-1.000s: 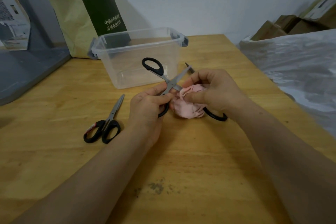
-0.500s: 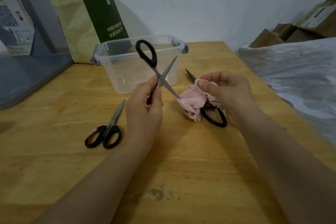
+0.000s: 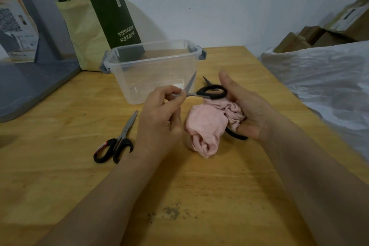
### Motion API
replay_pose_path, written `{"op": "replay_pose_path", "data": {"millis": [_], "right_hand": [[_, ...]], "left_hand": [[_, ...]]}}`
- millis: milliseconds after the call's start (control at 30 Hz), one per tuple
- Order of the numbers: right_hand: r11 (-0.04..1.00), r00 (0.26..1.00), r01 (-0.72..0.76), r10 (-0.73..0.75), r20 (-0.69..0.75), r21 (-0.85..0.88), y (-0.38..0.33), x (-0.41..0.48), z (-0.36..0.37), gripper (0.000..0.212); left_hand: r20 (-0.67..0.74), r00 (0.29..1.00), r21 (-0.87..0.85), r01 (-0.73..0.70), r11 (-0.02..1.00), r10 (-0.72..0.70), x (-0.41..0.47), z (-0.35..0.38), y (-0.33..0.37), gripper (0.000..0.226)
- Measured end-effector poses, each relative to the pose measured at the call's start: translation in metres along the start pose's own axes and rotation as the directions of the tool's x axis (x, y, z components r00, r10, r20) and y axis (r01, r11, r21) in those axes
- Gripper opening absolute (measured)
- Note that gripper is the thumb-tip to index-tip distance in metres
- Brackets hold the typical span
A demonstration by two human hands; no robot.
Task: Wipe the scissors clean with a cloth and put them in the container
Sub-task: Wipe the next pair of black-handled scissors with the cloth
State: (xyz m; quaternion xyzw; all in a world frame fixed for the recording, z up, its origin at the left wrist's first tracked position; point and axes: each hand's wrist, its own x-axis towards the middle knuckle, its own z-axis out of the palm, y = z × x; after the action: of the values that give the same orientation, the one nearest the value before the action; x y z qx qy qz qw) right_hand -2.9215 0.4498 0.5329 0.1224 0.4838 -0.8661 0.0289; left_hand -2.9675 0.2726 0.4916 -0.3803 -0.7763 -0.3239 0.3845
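Scissors [image 3: 199, 93] are held above the table, just before the container [image 3: 155, 78], with the blades splayed. Left hand [image 3: 159, 118] pinches bare blade. Right hand [image 3: 253, 112] cradles the cloth [image 3: 209, 124], thumb raised. Risk: the pinch slips, cutting fingers or dropping the scissors.

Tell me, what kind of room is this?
Probably a storeroom or workroom. Cardboard boxes are piled in the corner, plastic sheeting covers something beside the wooden table, and a big paper bag stands against the wall.
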Motion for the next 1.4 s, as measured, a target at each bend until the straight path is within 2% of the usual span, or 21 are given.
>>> {"op": "replay_pose_path", "data": {"millis": [67, 100, 133, 167, 200, 233, 267, 300, 333, 367, 400, 500, 600, 733, 867, 933, 1033, 1100, 1167, 1267, 1400], "right_hand": [[0.999, 1.0, 0.003, -0.004, -0.019, -0.048, 0.003, 0.002, 0.001, 0.041], [0.996, 1.0, 0.0, -0.002, -0.03, -0.089, 0.005, 0.002, 0.002, 0.039], [0.993, 0.999, 0.0, -0.004, -0.036, -0.117, 0.008, 0.003, 0.003, 0.034], [0.993, 0.999, 0.005, -0.01, -0.042, -0.119, 0.011, 0.004, 0.003, 0.025], [0.994, 0.999, 0.017, -0.022, -0.048, -0.106, 0.012, 0.005, 0.004, 0.017], [0.995, 0.998, 0.032, -0.037, -0.049, -0.091, 0.014, 0.006, 0.004, 0.012], [0.995, 0.997, 0.049, -0.054, -0.051, -0.088, 0.015, 0.006, 0.004, 0.01], [0.993, 0.996, 0.064, -0.069, -0.052, -0.104, 0.015, 0.007, 0.004, 0.011], [0.989, 0.995, 0.075, -0.082, -0.053, -0.131, 0.016, 0.007, 0.004, 0.013], [0.983, 0.994, 0.079, -0.089, -0.057, -0.164, 0.017, 0.007, 0.003, 0.015], [0.977, 0.993, 0.083, -0.097, -0.062, -0.198, 0.017, 0.007, 0.004, 0.018], [0.951, 0.99, 0.106, -0.13, -0.064, -0.289, 0.018, 0.004, 0.003, 0.026], [0.933, 0.985, 0.123, -0.156, -0.073, -0.338, 0.015, 0.004, 0.0, 0.02], [0.95, 0.976, 0.145, -0.183, -0.115, -0.276, 0.017, 0.007, 0.0, 0.026], [0.964, 0.975, 0.193, -0.21, -0.078, -0.182, 0.019, 0.008, 0.005, 0.024], [0.962, 0.974, 0.207, -0.219, -0.053, -0.177, 0.021, 0.007, 0.008, 0.014], [0.947, 0.971, 0.221, -0.235, -0.035, -0.233, 0.026, 0.007, 0.012, 0.005], [0.937, 0.968, 0.232, -0.248, -0.032, -0.26, 0.028, 0.007, 0.014, 0.004], [0.929, 0.966, 0.239, -0.257, -0.031, -0.284, 0.029, 0.008, 0.014, 0.007], [0.918, 0.966, 0.242, -0.259, -0.012, -0.314, 0.031, 0.008, 0.015, 0.007], [0.909, 0.97, 0.232, -0.243, 0.012, -0.345, 0.034, 0.007, 0.018, 0.012]], "left_hand": [[0.004, 1.0, 0.02, 0.005, 1.0, -0.005, 0.0, 0.0, -0.001, 0.034], [-0.001, 0.997, 0.014, 0.078, 0.997, -0.078, 0.001, -0.001, 0.001, 0.038], [-0.022, 0.978, -0.014, 0.208, 0.978, -0.208, 0.003, -0.003, 0.005, 0.044], [-0.056, 0.925, -0.08, 0.371, 0.925, -0.376, 0.005, -0.005, 0.008, 0.053], [-0.054, 0.823, -0.197, 0.546, 0.814, -0.565, 0.007, -0.007, 0.012, 0.062], [0.026, 0.684, -0.361, 0.687, 0.631, -0.729, 0.009, -0.008, 0.014, 0.067], [0.162, 0.542, -0.547, 0.745, 0.382, -0.824, 0.013, -0.011, 0.016, 0.065], [0.325, 0.431, -0.694, 0.713, 0.097, -0.842, 0.017, -0.014, 0.016, 0.052], [0.472, 0.358, -0.757, 0.633, -0.162, -0.806, 0.02, -0.015, 0.015, 0.033], [0.567, 0.31, -0.756, 0.564, -0.333, -0.763, 0.021, -0.016, 0.015, 0.017], [0.62, 0.28, -0.735, 0.533, -0.418, -0.733, 0.021, -0.017, 0.015, 0.009], [0.699, 0.269, -0.674, 0.557, -0.485, -0.663, 0.023, -0.019, 0.014, 0.011], [0.761, 0.26, -0.614, 0.587, -0.528, -0.595, 0.023, -0.024, 0.015, 0.027], [0.792, 0.38, -0.605, 0.379, -0.7, -0.478, 0.019, -0.028, 0.009, 0.047], [0.75, 0.472, -0.626, 0.283, -0.726, -0.463, 0.017, -0.023, 0.013, 0.055], [0.717, 0.456, -0.679, 0.288, -0.675, -0.527, 0.019, -0.018, 0.015, 0.043], [0.659, 0.358, -0.752, 0.342, -0.563, -0.662, 0.022, -0.012, 0.012, 0.018], [0.598, 0.344, -0.787, 0.424, -0.448, -0.724, 0.022, -0.01, 0.009, 0.009], [0.544, 0.36, -0.796, 0.507, -0.33, -0.758, 0.02, -0.01, 0.011, 0.008], [0.454, 0.425, -0.82, 0.543, -0.181, -0.783, 0.019, -0.01, 0.017, 0.02], [0.374, 0.442, -0.818, 0.571, -0.066, -0.815, 0.019, -0.007, 0.025, 0.028]]}}
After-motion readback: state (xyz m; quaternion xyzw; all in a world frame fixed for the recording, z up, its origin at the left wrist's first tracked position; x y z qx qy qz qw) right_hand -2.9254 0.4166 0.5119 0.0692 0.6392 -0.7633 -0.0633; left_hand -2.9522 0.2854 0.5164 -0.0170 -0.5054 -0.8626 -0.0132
